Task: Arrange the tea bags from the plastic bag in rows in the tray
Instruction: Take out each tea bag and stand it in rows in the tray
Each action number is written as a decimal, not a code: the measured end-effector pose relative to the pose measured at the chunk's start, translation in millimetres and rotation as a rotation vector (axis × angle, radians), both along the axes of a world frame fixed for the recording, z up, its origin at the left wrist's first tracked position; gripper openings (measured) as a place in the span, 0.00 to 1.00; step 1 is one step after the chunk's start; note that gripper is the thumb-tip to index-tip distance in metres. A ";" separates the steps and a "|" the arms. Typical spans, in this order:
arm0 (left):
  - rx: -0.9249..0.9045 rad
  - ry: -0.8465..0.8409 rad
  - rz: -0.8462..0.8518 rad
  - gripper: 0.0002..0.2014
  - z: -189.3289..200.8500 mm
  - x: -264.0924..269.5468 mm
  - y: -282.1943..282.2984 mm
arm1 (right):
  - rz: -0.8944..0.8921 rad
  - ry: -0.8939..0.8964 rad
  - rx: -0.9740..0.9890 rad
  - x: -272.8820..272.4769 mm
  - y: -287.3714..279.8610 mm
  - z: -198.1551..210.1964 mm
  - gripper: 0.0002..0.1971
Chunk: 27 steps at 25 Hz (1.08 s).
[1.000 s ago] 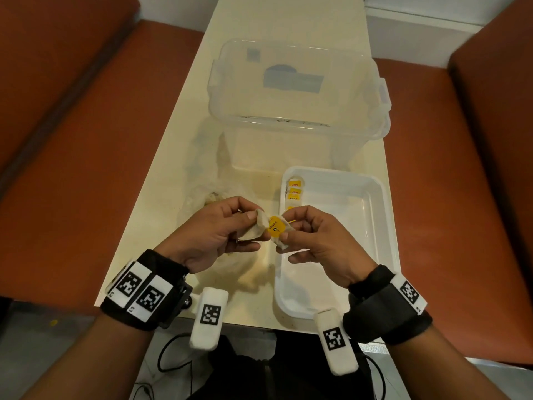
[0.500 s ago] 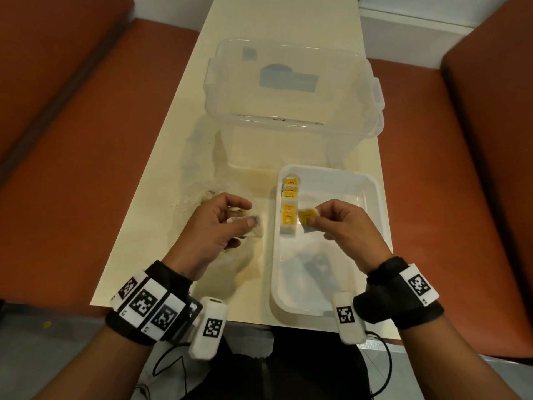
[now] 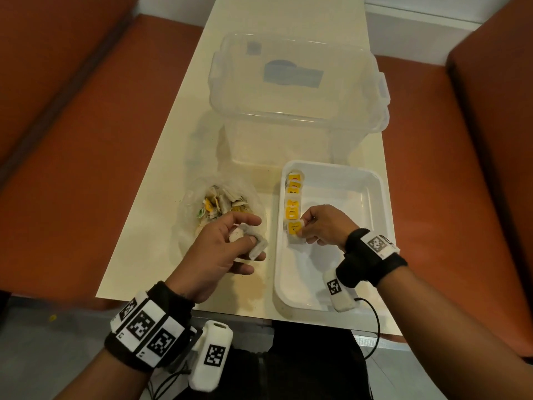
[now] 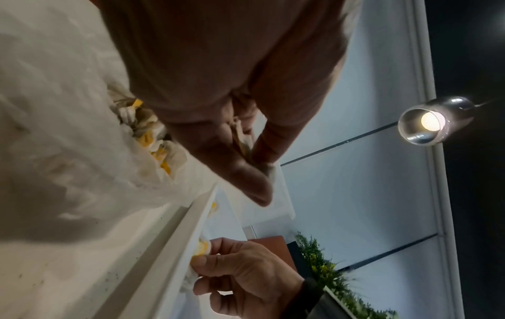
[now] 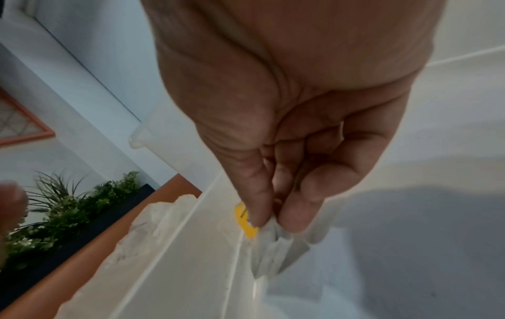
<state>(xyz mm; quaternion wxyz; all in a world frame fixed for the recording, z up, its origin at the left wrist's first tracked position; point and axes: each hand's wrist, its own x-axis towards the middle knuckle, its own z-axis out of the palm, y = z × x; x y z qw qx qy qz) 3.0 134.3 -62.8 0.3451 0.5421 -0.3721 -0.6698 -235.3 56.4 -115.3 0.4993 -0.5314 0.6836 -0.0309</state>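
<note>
A white tray (image 3: 375,197) lies at the table's near right. Along its left wall runs a row of tea bags (image 3: 292,197) with yellow tags. My right hand (image 3: 305,226) pinches one more tea bag (image 3: 294,230) and holds it low at the near end of that row; the right wrist view shows its yellow tag (image 5: 244,220) under my fingertips. Left of the tray, the clear plastic bag (image 3: 219,206) holds several more tea bags. My left hand (image 3: 245,238) grips a white tea bag (image 3: 259,248) just in front of the plastic bag.
A large clear storage box (image 3: 297,90) stands behind the tray and the bag. Orange bench seats (image 3: 86,125) flank the cream table (image 3: 178,116). The table's near edge lies right by my wrists. A cable (image 3: 372,327) hangs off it at the right.
My hands have parted. The right hand carried its yellow-tagged tea bag into the tray and lowered it to the row's near end. The left hand moved left with its tea bag.
</note>
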 end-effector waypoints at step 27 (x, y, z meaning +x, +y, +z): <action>0.092 0.060 0.036 0.11 -2.9 4.3 -3.1 | -0.196 -0.060 -0.051 12.7 -1.7 -20.0 0.17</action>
